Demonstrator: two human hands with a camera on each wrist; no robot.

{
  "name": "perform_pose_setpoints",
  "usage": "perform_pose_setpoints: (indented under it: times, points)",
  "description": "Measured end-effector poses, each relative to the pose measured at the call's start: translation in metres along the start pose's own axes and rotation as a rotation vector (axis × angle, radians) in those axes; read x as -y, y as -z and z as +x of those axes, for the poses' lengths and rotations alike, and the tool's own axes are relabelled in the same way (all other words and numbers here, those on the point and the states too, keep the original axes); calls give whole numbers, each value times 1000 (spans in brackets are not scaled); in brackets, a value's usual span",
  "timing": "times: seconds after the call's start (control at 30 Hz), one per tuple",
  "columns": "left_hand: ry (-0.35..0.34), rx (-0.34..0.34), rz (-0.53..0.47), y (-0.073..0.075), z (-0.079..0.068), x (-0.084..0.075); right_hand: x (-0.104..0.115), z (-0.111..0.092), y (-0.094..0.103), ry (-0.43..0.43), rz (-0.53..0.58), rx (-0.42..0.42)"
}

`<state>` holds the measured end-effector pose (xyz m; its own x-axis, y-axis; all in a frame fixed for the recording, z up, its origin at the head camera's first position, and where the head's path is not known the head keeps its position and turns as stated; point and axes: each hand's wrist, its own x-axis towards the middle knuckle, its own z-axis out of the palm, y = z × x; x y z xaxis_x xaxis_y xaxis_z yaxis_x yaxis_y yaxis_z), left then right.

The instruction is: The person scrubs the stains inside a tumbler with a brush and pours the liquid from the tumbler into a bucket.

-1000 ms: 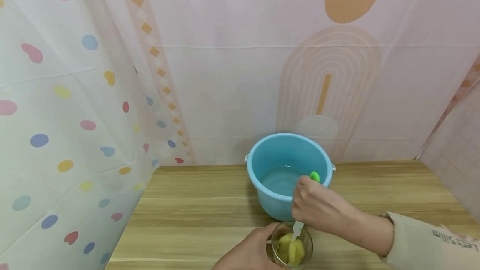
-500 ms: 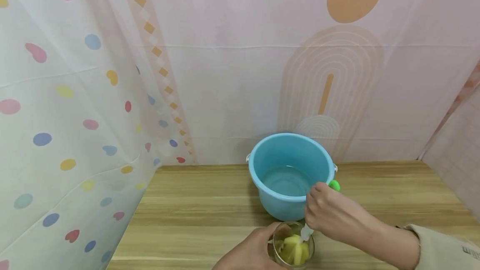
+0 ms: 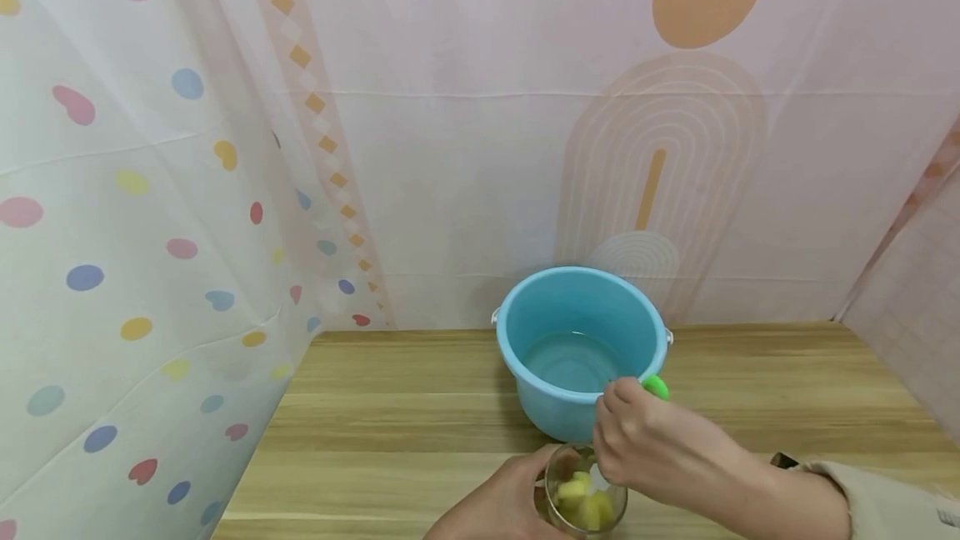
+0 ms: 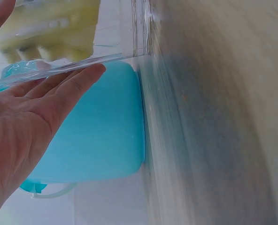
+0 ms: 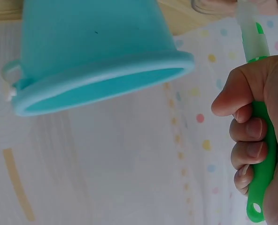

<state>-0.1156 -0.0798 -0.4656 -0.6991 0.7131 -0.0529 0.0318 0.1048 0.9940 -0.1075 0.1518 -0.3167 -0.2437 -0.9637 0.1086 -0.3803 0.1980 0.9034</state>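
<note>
My left hand [image 3: 498,502] holds a clear drinking glass [image 4: 115,33] from its left side, thumb and fingers on opposite sides of the wall. The glass stands upright at the front of the wooden table. In my right hand [image 3: 647,436] is a cup brush, its green handle [image 5: 262,159] gripped in the fist with the thumb toward the brush end. The brush's whitish neck slants down into the glass. Its yellow sponge head [image 4: 50,28] is inside, seen through the wall in the left wrist view and blurred in the head view.
A light blue bucket [image 3: 543,407] with some water [image 3: 573,361] in the bottom stands just behind the glass. White handle mounts stick out at its sides. Patterned curtains [image 3: 450,190] hang along the back and left of the wooden table [image 3: 375,423].
My right hand has swung rightward and then slightly back left and down, turning the brush in the glass. The sponge head has shifted inside. My left hand keeps its hold with little movement.
</note>
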Motion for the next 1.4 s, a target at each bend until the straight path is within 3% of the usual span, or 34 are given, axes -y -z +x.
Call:
perform_pose_setpoints:
  times: [0.17,0.33,0.63,0.77,1.03,1.4]
  points:
    - [-2,13,-34,1,-1,1,-1,13,1,6,-32,-30]
    - [3,24,-76,0,0,1,-3,23,-3,13,-51,9]
    - [5,10,-17,2,0,2,-8,30,-18,13,-23,79]
    - [8,-2,24,2,1,3,-10,29,-25,3,-11,97]
    - [33,-2,1,2,1,4,-12,19,-34,-42,47,76]
    - [51,-23,75,2,2,4,-12,-1,-36,-73,152,35]
